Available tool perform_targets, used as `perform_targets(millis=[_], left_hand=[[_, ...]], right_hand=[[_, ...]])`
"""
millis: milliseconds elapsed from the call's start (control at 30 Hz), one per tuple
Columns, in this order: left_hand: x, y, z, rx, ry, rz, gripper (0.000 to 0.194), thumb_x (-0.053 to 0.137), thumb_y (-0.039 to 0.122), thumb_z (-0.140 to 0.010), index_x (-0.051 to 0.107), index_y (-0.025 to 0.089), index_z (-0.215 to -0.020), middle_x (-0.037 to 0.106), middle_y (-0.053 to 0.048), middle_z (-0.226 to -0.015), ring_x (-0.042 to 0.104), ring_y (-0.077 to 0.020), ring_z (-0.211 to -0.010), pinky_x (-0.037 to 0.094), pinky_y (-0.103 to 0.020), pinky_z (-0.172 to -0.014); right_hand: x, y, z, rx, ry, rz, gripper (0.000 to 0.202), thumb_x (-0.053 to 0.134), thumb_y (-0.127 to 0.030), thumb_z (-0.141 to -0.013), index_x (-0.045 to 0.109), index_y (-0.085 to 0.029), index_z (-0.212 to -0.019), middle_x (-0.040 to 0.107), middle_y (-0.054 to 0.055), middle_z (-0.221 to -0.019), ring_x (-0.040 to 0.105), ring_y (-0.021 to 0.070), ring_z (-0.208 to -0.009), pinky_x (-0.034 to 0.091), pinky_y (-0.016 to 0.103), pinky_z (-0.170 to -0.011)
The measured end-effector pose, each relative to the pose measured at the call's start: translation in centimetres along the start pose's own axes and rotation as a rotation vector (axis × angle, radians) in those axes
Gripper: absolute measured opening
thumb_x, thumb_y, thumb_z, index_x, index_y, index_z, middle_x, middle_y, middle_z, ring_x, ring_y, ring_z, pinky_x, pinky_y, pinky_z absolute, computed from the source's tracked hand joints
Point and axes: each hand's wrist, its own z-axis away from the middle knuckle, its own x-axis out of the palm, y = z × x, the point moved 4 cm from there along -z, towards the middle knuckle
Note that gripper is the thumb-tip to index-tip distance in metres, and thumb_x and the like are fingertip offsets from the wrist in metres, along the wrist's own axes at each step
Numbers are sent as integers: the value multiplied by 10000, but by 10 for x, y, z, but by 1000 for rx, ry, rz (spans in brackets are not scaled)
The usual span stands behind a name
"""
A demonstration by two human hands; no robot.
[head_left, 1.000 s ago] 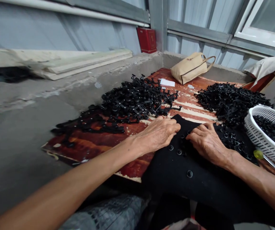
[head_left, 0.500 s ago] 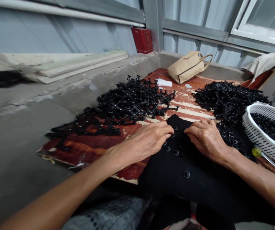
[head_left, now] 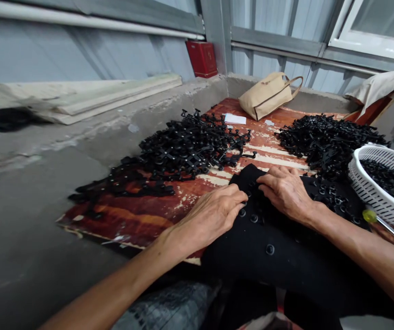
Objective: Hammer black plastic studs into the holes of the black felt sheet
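Observation:
A black cloth (head_left: 238, 256) covers the near part of the table, with several small round black parts (head_left: 254, 218) scattered on it. My left hand (head_left: 221, 208) is over the cloth's left edge, fingers pinched together beside these parts; what sits between the fingertips is too small to make out. Close by on the right, my right hand (head_left: 284, 190) has its fingers bent and closed near the cloth's far edge. Its fingertips hide whatever they hold. More small black parts (head_left: 332, 197) lie on the cloth to the right of that hand.
Beyond the cloth, a heap of black jointed pieces (head_left: 190, 146) lies left and another heap (head_left: 331, 137) right. A white basket (head_left: 358, 178) of black parts stands at right, beside a yellow-handled screwdriver (head_left: 370, 216). A beige bag (head_left: 265, 96) rests at the back on the worn red table (head_left: 121, 220).
My left hand has shifted slightly nearer to me, covering a part beside it. My right hand has moved a little left and away from me. The view has shifted slightly.

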Motion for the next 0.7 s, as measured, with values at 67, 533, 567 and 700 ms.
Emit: perform_targets(millis=[67,533,567,700], left_hand=[[-1,3,2,12,50,23,223,450,122,-914,640,173,-1019,610,-63,-922,590,-177,-857,480,-304,-758],[-2,34,-23,105,-43,-178,172,506,62,-857,606,189,-800,588,-37,-843,470,-205,-820,401,-356,-746],[-2,33,-24,110,-45,-194,176,505,55,-852,602,190,-793,586,-36,-836,469,-207,-816,394,-360,-742],[-4,34,-24,124,0,-287,198,483,43,-858,595,185,-777,578,-43,-802,471,-218,-801,361,-369,-710]], right_hand=[[-2,7,2,19,-1,9,252,491,-220,-972,681,-210,-1138,665,98,-1064,535,261,-967,273,361,-756],[1,14,2,64,-18,65,164,557,-227,-948,662,-182,-1066,663,55,-1017,599,248,-984,439,430,-839],[-1,12,6,69,-2,57,184,532,-208,-955,665,-190,-1080,663,65,-1021,586,259,-992,408,419,-824],[-8,0,24,46,17,22,187,513,-208,-954,691,-204,-1013,665,63,-939,566,247,-894,308,369,-733]])
